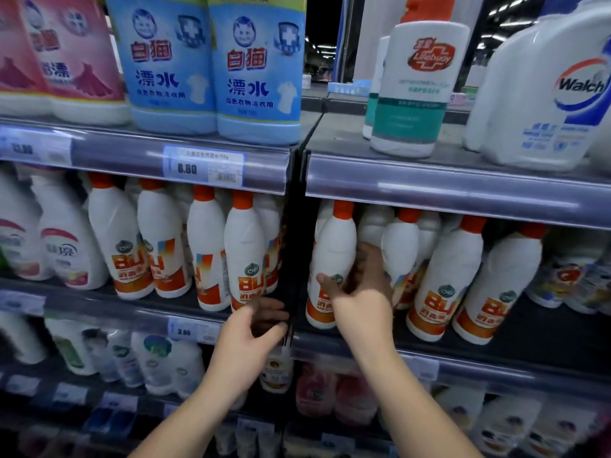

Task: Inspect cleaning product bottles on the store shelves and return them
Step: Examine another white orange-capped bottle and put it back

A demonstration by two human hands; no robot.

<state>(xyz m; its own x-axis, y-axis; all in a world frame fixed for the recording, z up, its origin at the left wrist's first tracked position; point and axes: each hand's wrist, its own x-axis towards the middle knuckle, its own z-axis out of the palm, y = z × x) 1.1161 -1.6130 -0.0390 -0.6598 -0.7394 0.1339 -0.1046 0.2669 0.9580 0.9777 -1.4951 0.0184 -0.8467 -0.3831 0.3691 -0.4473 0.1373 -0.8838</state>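
Item: white plastic bottle with orange cap and orange label [334, 246], upright on the middle shelf [463, 361], first right of the black divider [296, 226], long axis vertical. My right hand [358, 292]: grip wrapped round its waist. My left hand [254, 328]: loosely curled, holding nothing, just left of the divider.

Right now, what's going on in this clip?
A person stands at store shelves of cleaning products. Their right hand grips a white orange-capped bottle at the left end of the right bay's row of matching bottles, its base at shelf level. The left hand hovers by the black upright between bays; whether it touches anything is unclear.
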